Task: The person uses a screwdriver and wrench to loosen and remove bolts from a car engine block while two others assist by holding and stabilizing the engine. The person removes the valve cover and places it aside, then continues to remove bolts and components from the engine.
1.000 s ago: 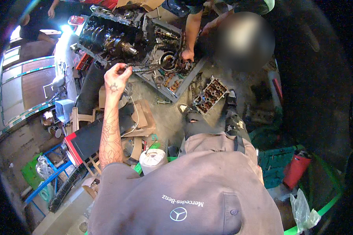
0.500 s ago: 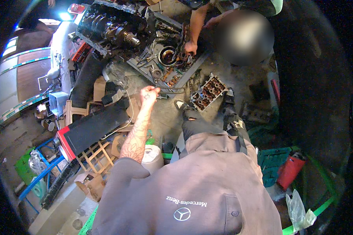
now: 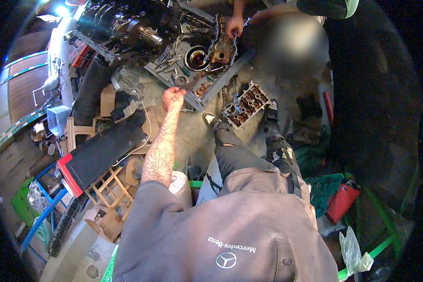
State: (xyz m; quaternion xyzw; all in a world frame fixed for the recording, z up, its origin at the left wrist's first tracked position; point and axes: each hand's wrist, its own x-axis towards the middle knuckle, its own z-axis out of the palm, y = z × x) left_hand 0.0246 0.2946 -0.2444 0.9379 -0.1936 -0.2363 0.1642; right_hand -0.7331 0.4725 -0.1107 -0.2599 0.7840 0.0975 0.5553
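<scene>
My left hand (image 3: 174, 97) is closed at the near left edge of a grey metal tray (image 3: 215, 90). A thin dark piece seems to stick out from the fingers, but it is too small and blended with the tray to name. On the tray near the hand lie a round metal part (image 3: 180, 80), several copper-coloured pieces (image 3: 202, 89) and a dark bowl (image 3: 197, 58) with brown liquid. A co-worker's hand (image 3: 234, 27) is on a metal engine cover (image 3: 223, 51) at the tray's far side. My right hand does not show.
A cylinder head (image 3: 247, 104) lies on the floor by my feet. At the far left stands an engine block with its crankshaft (image 3: 148, 35). A black panel with a red end (image 3: 103, 149), a wooden crate (image 3: 112, 190) and cardboard boxes lie at left. A red container (image 3: 342, 201) is at right.
My left hand has moved slightly left and away from me, up to the tray's edge. The long thin dark piece it held out is now hardly visible. The co-worker's hand has moved farther back.
</scene>
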